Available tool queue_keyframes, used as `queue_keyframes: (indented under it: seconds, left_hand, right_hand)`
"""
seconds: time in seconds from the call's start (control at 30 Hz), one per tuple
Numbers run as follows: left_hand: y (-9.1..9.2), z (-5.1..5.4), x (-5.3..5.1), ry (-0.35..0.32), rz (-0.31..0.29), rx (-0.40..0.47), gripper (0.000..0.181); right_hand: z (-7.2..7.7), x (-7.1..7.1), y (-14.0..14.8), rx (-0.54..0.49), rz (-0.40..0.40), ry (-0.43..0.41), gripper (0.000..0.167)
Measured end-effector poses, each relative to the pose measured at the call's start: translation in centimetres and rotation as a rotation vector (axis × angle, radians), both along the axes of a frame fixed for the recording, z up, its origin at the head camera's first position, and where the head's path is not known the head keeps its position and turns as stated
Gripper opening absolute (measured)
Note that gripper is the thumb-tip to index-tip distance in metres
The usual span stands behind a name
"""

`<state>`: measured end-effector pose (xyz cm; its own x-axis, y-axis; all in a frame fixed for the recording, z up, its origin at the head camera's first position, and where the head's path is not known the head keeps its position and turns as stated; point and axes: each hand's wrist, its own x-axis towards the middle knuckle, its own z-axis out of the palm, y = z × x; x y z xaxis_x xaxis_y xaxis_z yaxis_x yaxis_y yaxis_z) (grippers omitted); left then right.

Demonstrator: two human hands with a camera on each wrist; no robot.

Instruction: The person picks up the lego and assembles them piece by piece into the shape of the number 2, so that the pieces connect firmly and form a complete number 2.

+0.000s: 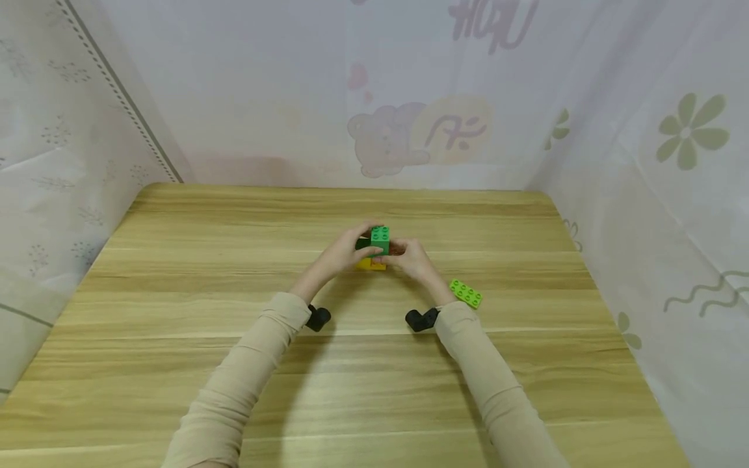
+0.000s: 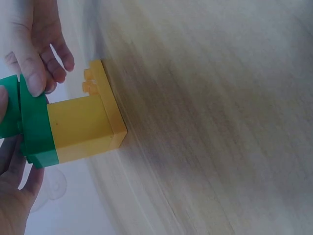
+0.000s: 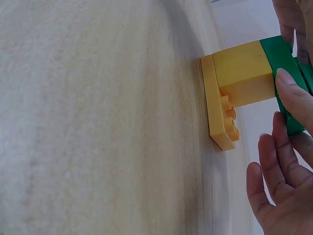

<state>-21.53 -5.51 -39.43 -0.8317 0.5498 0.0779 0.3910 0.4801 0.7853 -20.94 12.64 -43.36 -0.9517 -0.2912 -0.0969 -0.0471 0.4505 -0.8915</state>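
Observation:
A yellow block (image 2: pixel 80 125) stands on one end of a thin orange-yellow plate (image 3: pixel 217 103) whose other end shows bare studs. Across the block's top lies a longer green brick (image 2: pixel 36 127), overhanging toward the right hand. Above it sits a smaller green brick (image 1: pixel 380 241), a thin dark gap showing between the two greens. My left hand (image 1: pixel 339 255) grips the upper green brick, thumb on the near side and fingers behind. My right hand (image 1: pixel 413 260) holds the overhanging end of the lower green brick, its thumb (image 3: pixel 293 98) against the side and other fingers loosely curled below.
A lime-green brick (image 1: pixel 465 294) with several studs lies on the wooden table (image 1: pixel 363 390), right of the stack beside my right forearm. Black wrist devices hang inside both cuffs. Printed cloth (image 1: pixel 263 97) surrounds the table's back and sides.

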Motion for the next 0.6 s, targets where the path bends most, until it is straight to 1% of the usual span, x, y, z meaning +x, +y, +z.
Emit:
queue_keyframes:
  seconds: [0.07,0.27,0.37,0.5,0.53,0.6]
  left_hand:
    - [0.0,0.07,-0.01,-0.019,0.015,0.001,0.051]
    - [-0.08,0.12,0.06,-0.11,0.067,0.008,0.048]
    - [-0.17,0.01,0.02,-0.124,0.068,0.016,0.045]
    - [-0.29,-0.25,-0.12,-0.122,0.056,0.032,0.044]
    - [-0.32,-0.29,-0.15,-0.12,0.052,0.035,0.044]
    - [-0.35,-0.31,-0.24,-0.118,0.044,0.038,0.043]
  right_hand:
    - [0.02,0.01,-0.01,-0.011,0.001,-0.006,0.041]
    - [-0.07,-0.04,0.02,-0.044,0.02,0.009,0.038]
    - [-0.1,-0.02,0.05,-0.046,0.03,0.012,0.037]
    - [-0.07,0.04,0.06,-0.05,0.029,0.007,0.037]
    - [0.33,0.22,0.01,-0.056,0.031,0.0,0.038]
    - [0.35,0.22,0.01,-0.068,0.028,-0.012,0.039]
